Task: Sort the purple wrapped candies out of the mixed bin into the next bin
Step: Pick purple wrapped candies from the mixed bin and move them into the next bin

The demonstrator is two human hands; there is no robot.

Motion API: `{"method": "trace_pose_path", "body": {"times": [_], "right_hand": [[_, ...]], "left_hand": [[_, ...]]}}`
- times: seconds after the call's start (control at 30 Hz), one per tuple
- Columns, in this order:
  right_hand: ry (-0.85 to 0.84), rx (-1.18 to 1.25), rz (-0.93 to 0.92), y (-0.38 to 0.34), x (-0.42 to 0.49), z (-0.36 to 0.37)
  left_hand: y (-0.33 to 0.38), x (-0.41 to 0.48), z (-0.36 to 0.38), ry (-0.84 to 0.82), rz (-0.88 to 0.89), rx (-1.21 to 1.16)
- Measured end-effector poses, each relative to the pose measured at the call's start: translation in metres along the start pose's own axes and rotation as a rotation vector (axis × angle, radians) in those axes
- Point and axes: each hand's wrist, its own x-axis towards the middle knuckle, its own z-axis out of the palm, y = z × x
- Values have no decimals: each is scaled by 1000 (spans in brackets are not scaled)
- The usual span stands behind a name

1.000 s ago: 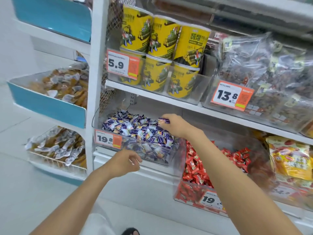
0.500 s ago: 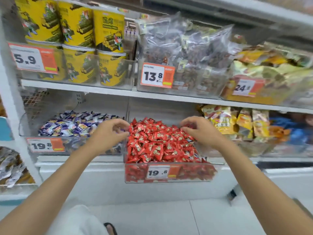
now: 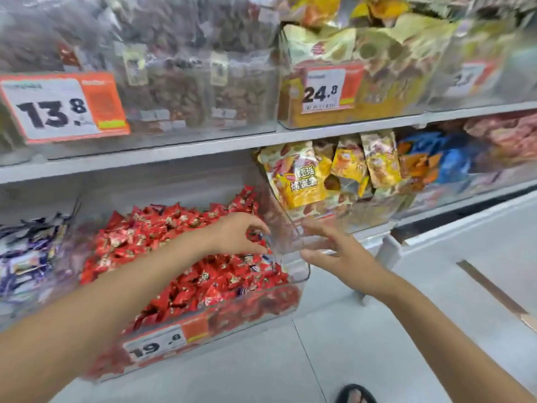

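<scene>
Head view: left hand (image 3: 235, 235) above far right corner of clear bin (image 3: 299, 274), fingers curled down toward thumb. Blur hides whether it pinches anything. Red candies (image 3: 162, 245) heaped under and left of it. Few purple candies (image 3: 241, 291) show among the reds, just nearer than left hand. Right hand (image 3: 341, 254) outside bin's right wall, fingers spread, holding nothing. Purple pile (image 3: 26, 251) in next bin, far left of left hand.

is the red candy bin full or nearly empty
Full. The red candies fill the clear bin nearly to its front rim and pile higher toward the back.
</scene>
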Motion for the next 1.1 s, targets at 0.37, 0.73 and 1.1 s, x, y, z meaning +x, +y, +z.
{"method": "trace_pose_path", "body": {"times": [0.37, 0.73, 1.1], "right_hand": [[-87, 182, 62, 6, 8, -3], [-104, 174, 80, -1, 9, -5], [-96, 190, 79, -5, 12, -5]], "left_hand": [[-41, 9, -11, -71, -29, 231], [-38, -59, -92, -270, -207, 331], [7, 43, 42, -282, -245, 542]]}}
